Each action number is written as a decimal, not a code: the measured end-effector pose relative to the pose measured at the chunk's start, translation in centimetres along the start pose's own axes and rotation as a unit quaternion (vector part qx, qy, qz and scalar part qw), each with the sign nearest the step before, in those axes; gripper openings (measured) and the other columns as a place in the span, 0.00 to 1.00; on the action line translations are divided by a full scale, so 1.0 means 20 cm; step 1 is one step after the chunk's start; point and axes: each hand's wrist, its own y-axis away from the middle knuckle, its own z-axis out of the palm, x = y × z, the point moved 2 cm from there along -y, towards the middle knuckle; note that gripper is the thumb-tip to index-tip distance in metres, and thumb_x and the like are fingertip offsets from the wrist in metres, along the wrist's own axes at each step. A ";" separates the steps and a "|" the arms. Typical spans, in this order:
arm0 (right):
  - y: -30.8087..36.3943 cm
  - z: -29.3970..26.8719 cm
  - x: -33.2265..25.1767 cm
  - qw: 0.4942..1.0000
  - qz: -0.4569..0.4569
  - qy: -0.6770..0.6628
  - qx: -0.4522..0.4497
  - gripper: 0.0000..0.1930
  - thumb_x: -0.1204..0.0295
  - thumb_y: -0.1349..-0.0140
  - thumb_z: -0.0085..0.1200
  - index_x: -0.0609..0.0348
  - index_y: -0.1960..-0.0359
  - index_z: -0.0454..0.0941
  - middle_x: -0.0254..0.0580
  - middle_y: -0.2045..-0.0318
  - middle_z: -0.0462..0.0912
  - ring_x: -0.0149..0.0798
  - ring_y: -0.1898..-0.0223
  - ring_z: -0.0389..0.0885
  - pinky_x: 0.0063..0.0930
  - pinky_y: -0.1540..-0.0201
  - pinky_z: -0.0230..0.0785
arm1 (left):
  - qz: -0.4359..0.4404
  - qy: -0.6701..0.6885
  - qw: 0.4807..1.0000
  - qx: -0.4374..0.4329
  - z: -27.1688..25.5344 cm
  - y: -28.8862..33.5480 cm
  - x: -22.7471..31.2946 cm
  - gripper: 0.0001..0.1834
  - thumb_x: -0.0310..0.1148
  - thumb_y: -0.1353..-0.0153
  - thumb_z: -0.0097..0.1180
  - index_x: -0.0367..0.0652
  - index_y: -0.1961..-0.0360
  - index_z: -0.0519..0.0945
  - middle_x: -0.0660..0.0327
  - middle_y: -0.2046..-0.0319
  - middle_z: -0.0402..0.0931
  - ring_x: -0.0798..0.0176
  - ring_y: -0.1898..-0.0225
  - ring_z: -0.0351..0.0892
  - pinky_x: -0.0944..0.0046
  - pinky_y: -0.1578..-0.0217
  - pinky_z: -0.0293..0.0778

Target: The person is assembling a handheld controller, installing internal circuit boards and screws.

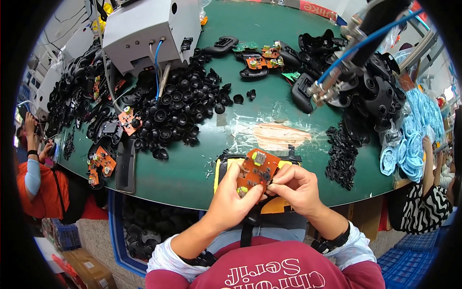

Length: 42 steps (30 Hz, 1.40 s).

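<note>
An orange circuit board with green-yellow joystick modules and small black parts is held over the near edge of the table, tilted toward me. My left hand grips it along its left and lower edge, thumb across the front. At the board's lower right edge, my right hand has thumb and index finger pinched together; a small dark piece shows by the fingertips, too hidden to name. Beneath the hands lies a yellow and black pad.
Black thumbstick caps are heaped at left, beside a grey machine box. Small black parts and controller shells lie at right, near blue cords. A metal arm overhangs the table. Other people sit at both sides.
</note>
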 end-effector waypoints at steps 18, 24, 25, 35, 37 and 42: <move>-0.17 -0.09 -0.16 0.911 -0.173 0.331 -0.174 0.39 0.68 0.56 0.75 0.61 0.40 0.70 0.49 0.45 0.76 0.47 0.44 0.76 0.37 0.44 0.72 | -0.081 -0.131 0.978 -0.142 -0.07 -0.13 0.07 0.25 0.23 0.46 0.57 0.36 0.46 0.69 0.56 0.62 0.78 0.69 0.67 0.81 0.69 0.66 0.78; -0.16 -0.07 -0.17 0.966 -0.050 0.208 -0.142 0.38 0.71 0.53 0.73 0.60 0.38 0.70 0.48 0.41 0.73 0.43 0.42 0.75 0.31 0.47 0.76 | -0.081 -0.104 0.987 -0.088 -0.07 -0.12 0.10 0.38 0.25 0.50 0.60 0.40 0.36 0.61 0.51 0.58 0.78 0.64 0.60 0.80 0.64 0.61 0.78; -0.16 -0.05 -0.19 0.934 -0.132 0.296 -0.152 0.40 0.70 0.54 0.74 0.61 0.37 0.69 0.49 0.40 0.73 0.47 0.41 0.75 0.34 0.45 0.74 | -0.059 -0.118 0.987 -0.089 -0.07 -0.11 0.10 0.38 0.23 0.49 0.60 0.40 0.36 0.61 0.53 0.60 0.78 0.66 0.62 0.81 0.66 0.63 0.78; -0.12 -0.04 -0.13 0.880 -0.252 0.380 -0.135 0.41 0.67 0.55 0.75 0.61 0.38 0.67 0.49 0.43 0.74 0.50 0.41 0.73 0.39 0.43 0.71 | -0.063 -0.137 0.980 -0.130 -0.06 -0.10 0.12 0.37 0.20 0.48 0.58 0.40 0.35 0.60 0.59 0.64 0.76 0.69 0.63 0.79 0.68 0.65 0.76; -0.12 -0.06 -0.16 0.942 -0.104 0.278 -0.159 0.39 0.71 0.53 0.73 0.59 0.37 0.68 0.48 0.42 0.73 0.45 0.40 0.72 0.35 0.47 0.75 | -0.036 -0.167 0.980 -0.103 -0.04 -0.09 0.13 0.40 0.21 0.48 0.61 0.41 0.34 0.58 0.57 0.61 0.77 0.66 0.60 0.79 0.66 0.61 0.77; -0.12 -0.10 -0.14 0.999 -0.002 0.044 -0.031 0.18 0.81 0.35 0.52 0.64 0.43 0.73 0.43 0.45 0.77 0.30 0.57 0.81 0.21 0.65 0.81 | 0.022 -0.114 0.992 -0.042 -0.13 -0.03 0.09 0.56 0.35 0.55 0.75 0.40 0.29 0.52 0.37 0.37 0.64 0.43 0.32 0.62 0.51 0.35 0.62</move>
